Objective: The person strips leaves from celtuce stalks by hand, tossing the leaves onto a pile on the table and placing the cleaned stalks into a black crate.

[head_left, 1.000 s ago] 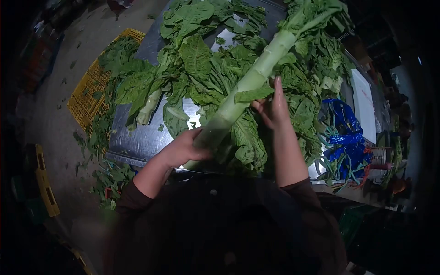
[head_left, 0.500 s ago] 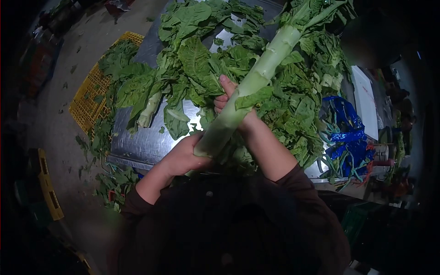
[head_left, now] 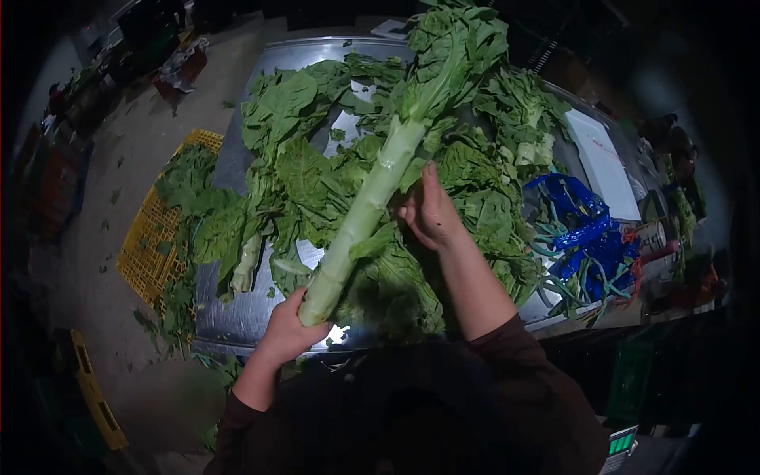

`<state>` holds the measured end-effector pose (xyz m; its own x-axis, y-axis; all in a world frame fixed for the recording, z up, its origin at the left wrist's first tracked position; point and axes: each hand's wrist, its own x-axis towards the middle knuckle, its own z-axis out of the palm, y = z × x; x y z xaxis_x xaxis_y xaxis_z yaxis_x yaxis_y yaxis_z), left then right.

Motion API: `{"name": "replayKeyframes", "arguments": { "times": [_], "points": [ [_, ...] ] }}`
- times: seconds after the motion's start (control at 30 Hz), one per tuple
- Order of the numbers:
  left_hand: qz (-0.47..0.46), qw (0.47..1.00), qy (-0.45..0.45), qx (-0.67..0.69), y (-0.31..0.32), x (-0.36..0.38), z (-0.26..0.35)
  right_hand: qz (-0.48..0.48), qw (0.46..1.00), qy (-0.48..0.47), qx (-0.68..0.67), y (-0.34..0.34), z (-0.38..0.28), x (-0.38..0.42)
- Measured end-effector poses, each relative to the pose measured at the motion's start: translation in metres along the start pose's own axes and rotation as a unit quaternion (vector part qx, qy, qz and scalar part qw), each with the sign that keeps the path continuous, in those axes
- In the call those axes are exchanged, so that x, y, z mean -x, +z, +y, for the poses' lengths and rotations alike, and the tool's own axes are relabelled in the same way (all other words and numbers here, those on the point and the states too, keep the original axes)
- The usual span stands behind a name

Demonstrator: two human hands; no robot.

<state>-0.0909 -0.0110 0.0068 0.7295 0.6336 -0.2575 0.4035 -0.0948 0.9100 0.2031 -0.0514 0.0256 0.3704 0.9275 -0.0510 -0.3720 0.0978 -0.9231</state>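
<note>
A long pale green stalk [head_left: 360,218] with a leafy top [head_left: 451,43] is held slanted above a steel table [head_left: 237,317]. My left hand [head_left: 286,331] grips its thick lower end. My right hand [head_left: 427,207] touches the middle of the stalk on its right side, fingers on a leaf there. A heap of loose green leaves [head_left: 317,174] covers the table under the stalk.
A yellow crate [head_left: 154,229] with leaves on it lies on the floor to the left. Blue plastic bands [head_left: 586,237] and a white board [head_left: 606,162] lie at the table's right. Scattered leaves litter the floor.
The stalk has turned more upright and its base has dropped lower. My right hand has moved from the stalk's left side to its right side. The view has shifted back.
</note>
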Motion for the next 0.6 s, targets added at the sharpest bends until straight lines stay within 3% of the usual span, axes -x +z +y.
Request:
{"name": "replayKeyframes", "arguments": {
  "times": [0.1, 0.17, 0.33, 0.4, 0.47, 0.57, 0.6],
  "points": [
    [0.022, 0.995, 0.013, -0.093, 0.001, 0.004, -0.019, -0.001, 0.999, -0.013, -0.052, 0.010, -0.013, -0.013],
    [0.137, 0.963, 0.006, -0.234, 0.000, 0.007, -0.033, -0.006, 0.998, 0.025, -0.062, 0.016, -0.015, -0.010],
    [0.145, 0.962, 0.065, -0.224, -0.012, 0.009, -0.008, -0.018, 0.969, 0.067, -0.238, 0.031, 0.030, 0.006],
    [0.152, 0.967, 0.072, -0.193, -0.013, 0.003, -0.009, -0.075, 0.945, 0.051, -0.315, 0.039, 0.047, 0.009],
    [0.062, 0.991, -0.011, -0.115, -0.010, -0.007, -0.031, -0.094, 0.952, 0.069, -0.283, 0.040, 0.049, 0.012],
    [0.083, 0.988, -0.015, -0.127, -0.002, 0.003, -0.043, -0.151, 0.987, 0.055, 0.009, 0.024, 0.038, 0.009],
    [0.095, 0.988, -0.015, -0.122, 0.000, 0.005, -0.046, -0.153, 0.986, 0.059, 0.005, 0.017, 0.034, 0.008]
  ]
}}
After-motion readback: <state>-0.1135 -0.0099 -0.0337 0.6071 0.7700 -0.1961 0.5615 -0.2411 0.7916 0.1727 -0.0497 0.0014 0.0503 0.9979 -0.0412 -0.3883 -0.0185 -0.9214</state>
